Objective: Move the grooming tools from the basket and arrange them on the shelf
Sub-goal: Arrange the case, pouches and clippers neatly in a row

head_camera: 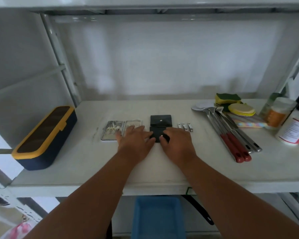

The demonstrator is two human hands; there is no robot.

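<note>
Head view, white shelf (86,163), grooming items in one row across its middle.

- Manicure set in open metal case (112,130): left of centre, lid folded out flat, tools lengthwise front to back.
- Black snap pouch (160,124): centre, flap open toward the back wall, long axis front to back, near edge under both hands.
- Three nail clippers (185,127): just right of the pouch, side by side, parallel, pointing front to back.
- Left hand (135,144): fingers spread, palm down, fingertips reaching onto the case's lid and the pouch's left edge; grip on anything: cannot tell.
- Right hand (177,144): fingers curled onto the pouch's near right corner; pinching or only pressing: cannot tell.
- Blue basket (158,219): below the shelf, directly under the arms, apparently empty.

Judgement: pouch equally close to both hands, straight ahead; likely squaring or flattening needed next.
</note>
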